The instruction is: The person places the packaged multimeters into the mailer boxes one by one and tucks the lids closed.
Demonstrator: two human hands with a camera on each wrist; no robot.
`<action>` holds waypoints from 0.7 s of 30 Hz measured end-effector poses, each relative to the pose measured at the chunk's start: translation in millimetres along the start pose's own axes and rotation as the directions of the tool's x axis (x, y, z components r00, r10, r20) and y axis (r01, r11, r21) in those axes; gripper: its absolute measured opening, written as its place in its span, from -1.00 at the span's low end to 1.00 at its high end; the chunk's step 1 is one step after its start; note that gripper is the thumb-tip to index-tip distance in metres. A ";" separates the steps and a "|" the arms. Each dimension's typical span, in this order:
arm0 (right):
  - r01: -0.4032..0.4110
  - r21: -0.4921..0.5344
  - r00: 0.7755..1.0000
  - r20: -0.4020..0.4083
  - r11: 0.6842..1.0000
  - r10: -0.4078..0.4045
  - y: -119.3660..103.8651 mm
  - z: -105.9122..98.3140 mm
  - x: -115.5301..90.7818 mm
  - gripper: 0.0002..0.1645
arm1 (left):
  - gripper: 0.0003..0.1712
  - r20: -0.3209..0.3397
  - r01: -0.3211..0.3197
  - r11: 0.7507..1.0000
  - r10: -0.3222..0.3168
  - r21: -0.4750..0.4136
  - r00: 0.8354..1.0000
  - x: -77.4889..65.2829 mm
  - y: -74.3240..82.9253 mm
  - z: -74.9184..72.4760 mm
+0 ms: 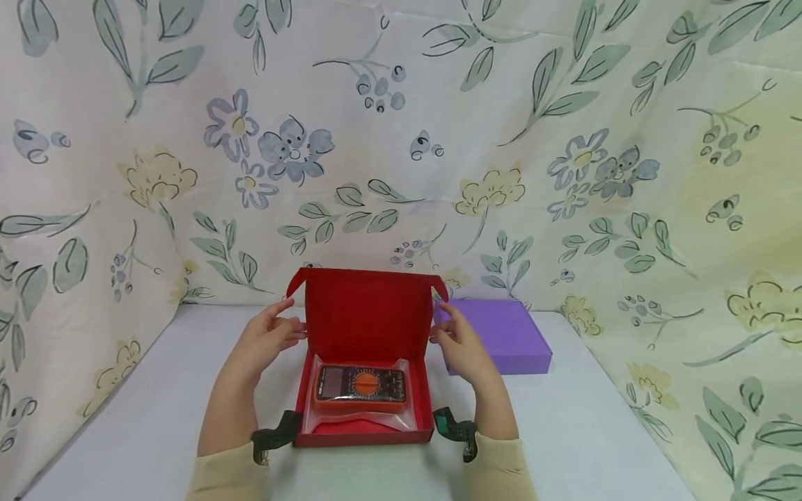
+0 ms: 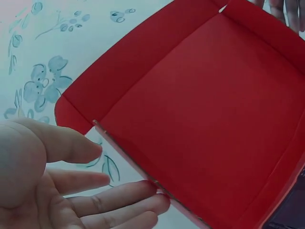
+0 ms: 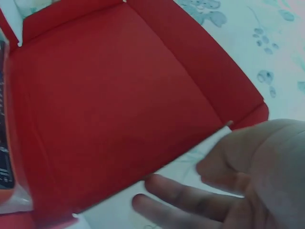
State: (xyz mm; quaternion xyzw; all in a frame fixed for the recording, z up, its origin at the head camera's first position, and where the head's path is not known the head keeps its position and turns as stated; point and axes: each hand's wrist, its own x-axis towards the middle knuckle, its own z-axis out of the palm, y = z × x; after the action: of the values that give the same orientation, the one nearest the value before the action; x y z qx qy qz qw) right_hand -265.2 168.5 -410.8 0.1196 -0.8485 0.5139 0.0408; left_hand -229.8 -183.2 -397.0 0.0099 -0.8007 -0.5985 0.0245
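Observation:
A red cardboard box (image 1: 363, 439) stands on the table with its lid (image 1: 370, 313) raised upright at the back. Inside lies an orange and black multimeter (image 1: 391, 386) in a clear plastic bag (image 1: 396, 420). At the lid's left side is my left hand (image 1: 266, 339), fingers (image 2: 114, 198) fairly straight; the fingertips meet the lid's side edge in the left wrist view. My right hand (image 1: 462, 344) is at the opposite side, with loosely bent fingers (image 3: 183, 195) by that edge. Neither hand's fingers wrap round the lid.
A closed purple box (image 1: 498, 327) sits on the white table (image 1: 576, 424), behind my right hand. Floral cloth (image 1: 401, 146) hangs at the back and sides. Black straps (image 1: 276, 435) are on both wrists.

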 end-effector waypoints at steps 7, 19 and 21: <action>-0.004 -0.025 0.994 0.110 1.000 0.007 -1.4 -11.7 -8.4 -0.33 | -0.34 0.049 -0.044 0.997 0.041 0.062 0.998 -4.3 -0.5 -5.7; -0.064 0.034 0.980 0.190 0.997 0.056 1.3 -23.1 -11.4 -0.55 | -0.37 0.136 -0.073 0.997 0.068 0.036 0.988 -6.7 -9.8 -17.7; -0.067 0.027 0.979 0.197 0.997 0.060 1.7 -24.4 -11.6 -0.56 | -0.38 0.143 -0.062 0.998 0.056 0.034 0.988 -6.6 -11.5 -18.7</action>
State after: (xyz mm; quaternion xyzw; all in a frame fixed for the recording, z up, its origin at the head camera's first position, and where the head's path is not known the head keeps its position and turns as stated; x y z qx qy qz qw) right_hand -255.6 192.7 -403.0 0.1431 -0.8431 0.5147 -0.0614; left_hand -222.4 -204.1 -402.9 -0.0561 -0.8115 -0.5814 -0.0152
